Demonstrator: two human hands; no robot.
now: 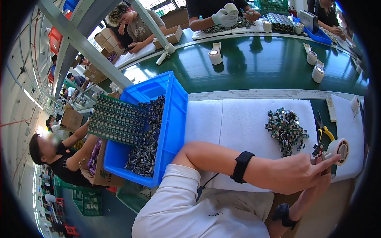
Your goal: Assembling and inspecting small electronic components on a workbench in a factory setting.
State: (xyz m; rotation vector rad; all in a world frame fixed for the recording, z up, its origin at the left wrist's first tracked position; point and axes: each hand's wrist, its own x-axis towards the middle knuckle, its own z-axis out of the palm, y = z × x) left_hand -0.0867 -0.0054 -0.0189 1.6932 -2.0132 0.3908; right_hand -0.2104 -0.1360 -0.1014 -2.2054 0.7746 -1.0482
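A white round casing (342, 148) with a ringed face sits at the fingertips of my left hand (300, 171). That hand's fingers are closed around its near side, with the index finger stretched along it. Small dark circuit pieces (317, 150) show right beside those fingers. My right hand (322, 183) is below and mostly behind the left, its fingers curled up towards the casing; what they hold is hidden. Yellow-handled pliers (327, 133) lie just beyond the casing. To the left of them, a pile of small circuit boards (286, 130) covers part of the white foam sheet (242, 127).
On my left stands a blue bin (174, 119) of loose boards, a green board panel (118, 119) across it. Beyond the foam runs a green conveyor (258, 71) carrying white casings (215, 56). A person (59, 154) reaches towards the bin; others work opposite.
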